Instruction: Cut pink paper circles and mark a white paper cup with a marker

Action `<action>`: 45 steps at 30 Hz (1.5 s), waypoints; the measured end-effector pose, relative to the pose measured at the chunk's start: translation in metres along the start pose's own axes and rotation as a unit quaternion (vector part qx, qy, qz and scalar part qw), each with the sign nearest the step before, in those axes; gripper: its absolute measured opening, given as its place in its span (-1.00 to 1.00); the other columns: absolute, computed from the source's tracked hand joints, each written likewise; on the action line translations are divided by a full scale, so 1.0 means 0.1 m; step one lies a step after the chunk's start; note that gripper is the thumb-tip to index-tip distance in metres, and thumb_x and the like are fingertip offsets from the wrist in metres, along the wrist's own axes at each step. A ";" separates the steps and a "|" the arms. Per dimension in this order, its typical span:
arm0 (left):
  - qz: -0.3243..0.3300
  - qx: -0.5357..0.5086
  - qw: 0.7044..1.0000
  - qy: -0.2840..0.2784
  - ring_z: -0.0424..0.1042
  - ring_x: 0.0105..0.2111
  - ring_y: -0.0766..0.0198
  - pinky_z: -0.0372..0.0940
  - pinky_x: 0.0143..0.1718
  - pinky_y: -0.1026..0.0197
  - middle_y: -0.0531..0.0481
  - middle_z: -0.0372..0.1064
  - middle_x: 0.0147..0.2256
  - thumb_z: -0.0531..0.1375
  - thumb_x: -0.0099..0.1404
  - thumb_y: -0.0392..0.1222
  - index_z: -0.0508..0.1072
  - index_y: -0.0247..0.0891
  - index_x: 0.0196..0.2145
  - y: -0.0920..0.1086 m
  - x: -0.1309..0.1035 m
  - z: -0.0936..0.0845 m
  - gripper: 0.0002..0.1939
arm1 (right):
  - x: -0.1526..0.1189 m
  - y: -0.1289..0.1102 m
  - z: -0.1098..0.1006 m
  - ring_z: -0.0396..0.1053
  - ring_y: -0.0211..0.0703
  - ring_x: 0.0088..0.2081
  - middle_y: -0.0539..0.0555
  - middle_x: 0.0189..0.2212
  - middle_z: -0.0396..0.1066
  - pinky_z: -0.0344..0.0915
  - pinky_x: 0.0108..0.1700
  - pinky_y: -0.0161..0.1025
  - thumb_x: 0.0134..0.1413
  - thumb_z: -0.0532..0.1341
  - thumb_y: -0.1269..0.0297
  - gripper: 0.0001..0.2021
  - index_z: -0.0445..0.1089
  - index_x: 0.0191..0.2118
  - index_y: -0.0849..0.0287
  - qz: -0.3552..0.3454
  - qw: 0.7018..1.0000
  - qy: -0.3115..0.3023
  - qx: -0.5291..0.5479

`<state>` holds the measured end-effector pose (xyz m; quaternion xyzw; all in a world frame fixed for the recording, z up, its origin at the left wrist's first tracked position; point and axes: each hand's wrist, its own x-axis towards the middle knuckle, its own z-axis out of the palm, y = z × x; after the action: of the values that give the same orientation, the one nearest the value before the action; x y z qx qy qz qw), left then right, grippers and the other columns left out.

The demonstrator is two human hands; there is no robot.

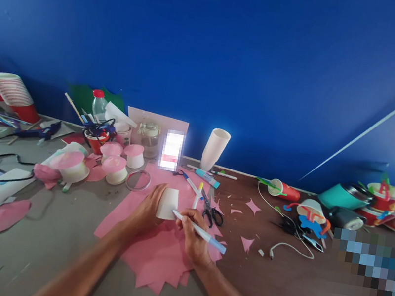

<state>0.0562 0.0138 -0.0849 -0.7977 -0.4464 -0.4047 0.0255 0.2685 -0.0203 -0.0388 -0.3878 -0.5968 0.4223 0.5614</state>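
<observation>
1. Head view: the white paper cup is at the middle of the work area, over the layered pink sheets. Its long axis runs nearly up and down the picture, with the narrower end uppermost. Whether its rim rests on the paper or hangs just above it, I cannot tell.

2. Head view: the left hand is the nearer of the two, curled against the cup's left side and holding it; part of its grip is hidden behind the cup.

3. Head view: the right hand has its fingers pinched around a pen. From that hand the cup lies to the left and slightly farther away. The pen slants up and leftward, its tip at the cup's lower right wall; contact or a slight gap is too fine to judge. This meeting of tip and wall looks like the relation that matters most.

4. Head view: nothing shows between tip and wall. Just beyond the right hand lie a yellow-ended marker and, to its right, black-handled scissors, which could crowd a rightward swing.

5. Head view: farther off stand a stack of white cups and a glass jar; a tape roll lies left of the sheets.
</observation>
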 end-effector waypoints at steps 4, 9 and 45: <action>-0.001 -0.007 1.000 0.004 0.59 0.24 -0.38 0.56 0.22 -0.32 -0.57 0.52 0.25 0.24 0.40 -0.23 0.16 -0.42 0.51 0.00 0.00 0.01 -0.21 | 0.00 -0.01 0.02 0.56 -0.09 -0.44 0.04 -0.45 0.59 0.51 -0.38 -0.21 0.41 0.30 -0.12 -0.65 0.55 -0.21 0.07 -0.008 1.000 -0.009 0.010; 0.006 -0.027 0.999 0.025 0.59 0.23 -0.38 0.56 0.21 -0.32 -0.56 0.52 0.23 0.26 0.41 -0.22 0.18 -0.42 0.50 0.05 0.03 0.02 -0.22 | 0.02 0.00 0.04 0.55 -0.08 -0.42 0.04 -0.44 0.59 0.53 -0.33 -0.20 0.41 0.31 -0.08 -0.68 0.54 -0.23 0.06 -0.010 1.000 0.013 0.019; -0.013 -0.015 1.000 0.008 0.55 0.29 -0.39 0.52 0.25 -0.37 -0.57 0.49 0.27 0.23 0.42 -0.24 0.12 -0.38 0.51 -0.02 -0.03 0.05 -0.22 | -0.04 -0.01 0.00 0.50 -0.11 -0.47 0.03 -0.47 0.57 0.47 -0.40 -0.22 0.38 0.30 -0.01 -0.73 0.55 -0.23 0.07 0.002 1.000 -0.023 0.006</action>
<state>0.0571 0.0150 -0.0908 -0.7887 -0.4506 -0.4181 0.0115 0.2685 -0.0242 -0.0395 -0.3759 -0.6064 0.4353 0.5491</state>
